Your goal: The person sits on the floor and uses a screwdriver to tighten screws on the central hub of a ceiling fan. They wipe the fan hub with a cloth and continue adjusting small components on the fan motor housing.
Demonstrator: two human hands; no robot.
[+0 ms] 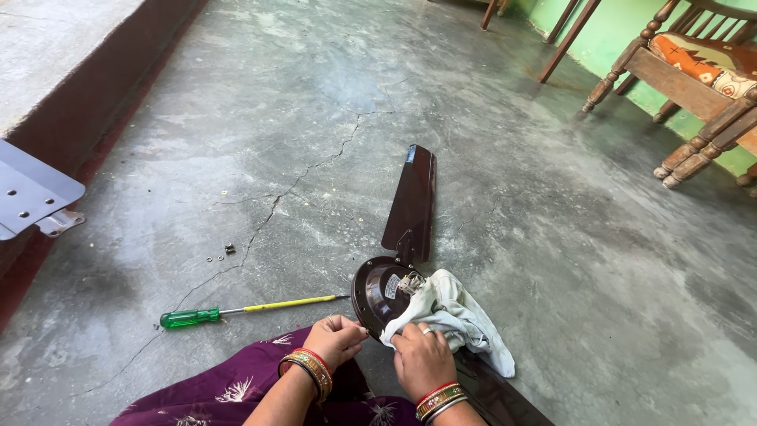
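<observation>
Cracked grey concrete floor (pixel 473 142) runs to a green wall, wooden chair (pixel 694 71) at its far right corner. Near the floor's front edge, the left hand (pixel 335 341) grips the fan motor (pixel 378 293) rim while the right hand (pixel 422 359) presses a white cloth (pixel 465 319) against it; a green-handled screwdriver (pixel 236 310) lies just left.

A single label (pixel 392 285) shows, a small pale sticker, roughly rectangular, on the dark brown round motor housing (pixel 374 296) of the ceiling fan lying on the floor, just left of the white cloth (pixel 461 319); its print is too small to make out; no packages, signs or screens appear.
</observation>
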